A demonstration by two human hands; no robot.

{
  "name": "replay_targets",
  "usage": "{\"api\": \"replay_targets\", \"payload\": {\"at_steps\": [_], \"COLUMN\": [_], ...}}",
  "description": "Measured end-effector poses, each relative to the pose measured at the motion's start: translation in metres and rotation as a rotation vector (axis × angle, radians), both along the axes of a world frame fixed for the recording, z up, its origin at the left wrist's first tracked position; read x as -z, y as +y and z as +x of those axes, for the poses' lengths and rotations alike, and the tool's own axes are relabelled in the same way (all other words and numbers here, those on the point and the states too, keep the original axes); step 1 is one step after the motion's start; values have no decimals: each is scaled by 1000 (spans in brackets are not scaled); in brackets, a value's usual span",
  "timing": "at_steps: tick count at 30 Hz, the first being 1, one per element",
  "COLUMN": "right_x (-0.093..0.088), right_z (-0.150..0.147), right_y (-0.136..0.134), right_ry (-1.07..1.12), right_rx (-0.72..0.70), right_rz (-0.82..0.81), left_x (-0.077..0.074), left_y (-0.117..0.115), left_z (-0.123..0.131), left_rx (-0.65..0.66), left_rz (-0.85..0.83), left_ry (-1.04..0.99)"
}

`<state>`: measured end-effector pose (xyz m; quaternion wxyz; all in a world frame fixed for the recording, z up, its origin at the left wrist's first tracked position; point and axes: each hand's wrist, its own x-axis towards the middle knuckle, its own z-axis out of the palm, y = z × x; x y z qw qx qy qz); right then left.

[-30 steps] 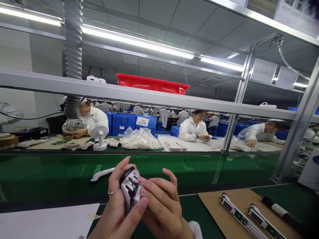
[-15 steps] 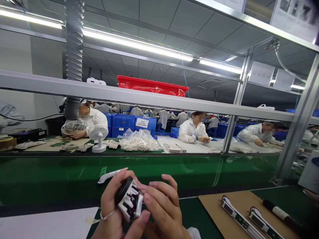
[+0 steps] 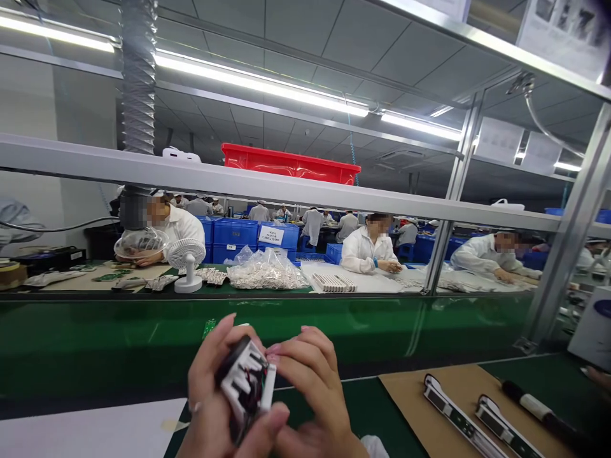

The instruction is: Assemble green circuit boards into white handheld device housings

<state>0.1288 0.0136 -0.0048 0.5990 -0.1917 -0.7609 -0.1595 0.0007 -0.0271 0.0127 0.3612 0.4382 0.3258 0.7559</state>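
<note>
My left hand point(image 3: 210, 388) is closed around a small black-and-white device housing point(image 3: 245, 381). The housing is tilted, its opened side towards me, with thin dark, red and green wires inside. Against the housing's upper right edge, my right hand point(image 3: 312, 381) presses thumb and bent fingertips together; whether a wire or small part is between them cannot be made out. Behind my left hand, a green circuit board point(image 3: 209, 327) lies on the green belt point(image 3: 119, 343), partly covered by my fingers.
On the right, a brown board point(image 3: 415, 407) carries two opened white handles with circuit boards point(image 3: 461, 416) and a black-and-grey screwdriver-like tool point(image 3: 534, 404). White paper point(image 3: 95, 426) lies at left. Across the belt stand a white fan point(image 3: 188, 264) and bagged white parts point(image 3: 267, 270); co-workers sit there.
The circuit board on the belt has shifted right, and the white part beside it is now mostly hidden behind my left hand. The housing has turned slightly; my right fingers have drawn closer together.
</note>
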Motion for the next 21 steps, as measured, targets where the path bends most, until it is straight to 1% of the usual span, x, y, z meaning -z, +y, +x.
{"api": "replay_targets", "payload": {"at_steps": [1, 4, 5, 6, 8, 9, 11, 12, 15, 17, 18, 19, 21], "right_x": [-1, -2, 0, 1, 8, 13, 29, 39, 73, 95, 105, 113, 125], "right_z": [1, 3, 5, 7, 14, 17, 22, 23, 17, 4, -4, -12, -30], "right_y": [-1, -1, 2, 6, 23, 35, 65, 81, 127, 151, 161, 170, 184], "right_ry": [-27, -67, -63, -48, 7, 38, 61, 43, -84, -209, -274, -337, -449], "right_rx": [-4, 0, -12, -36, -59, -48, 59, 105, 222, 270, 285, 298, 324], "right_rz": [-57, -208, -256, -301, -419, -481, -596, -635, -733, -772, -780, -782, -773], "left_x": [-2, -6, -6, -7, -7, -7, -10, -13, -22, -27, -29, -30, -30], "left_y": [3, 16, 21, 25, 32, 35, 38, 38, 36, 34, 33, 33, 31], "left_z": [0, -2, -3, -4, -8, -12, -24, -32, -58, -70, -73, -73, -68], "left_rx": [68, 380, 471, 534, 595, 597, 529, 458, 181, 61, 44, 56, 143], "left_rz": [-68, -291, -324, -324, -274, -236, -169, -148, -119, -119, -118, -115, -109], "left_ry": [-12, -94, -131, -166, -233, -262, -315, -338, -403, -440, -449, -452, -443]}}
